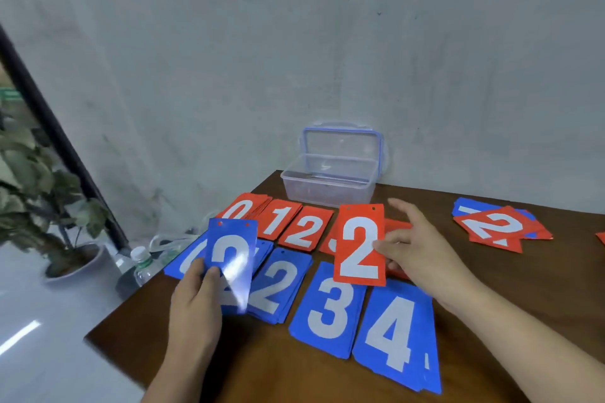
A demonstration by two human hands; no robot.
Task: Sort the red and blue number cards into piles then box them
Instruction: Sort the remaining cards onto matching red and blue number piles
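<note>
pinching a blue 2 card (233, 258) in the left hand (193, 311) above the blue piles (330, 307); pinching a red 2 card (360, 245) by its right edge in the right hand (422, 255) above the red row (306, 229); open clear box (327, 193) behind.

Reads white 0, 1, 2 on red piles (281, 221) mid-frame, 2, 3, 4 on blue piles (329, 307) below, and 2 on raised red card (359, 247), raised blue card (230, 267) and loose red card (494, 226) at right.
</note>
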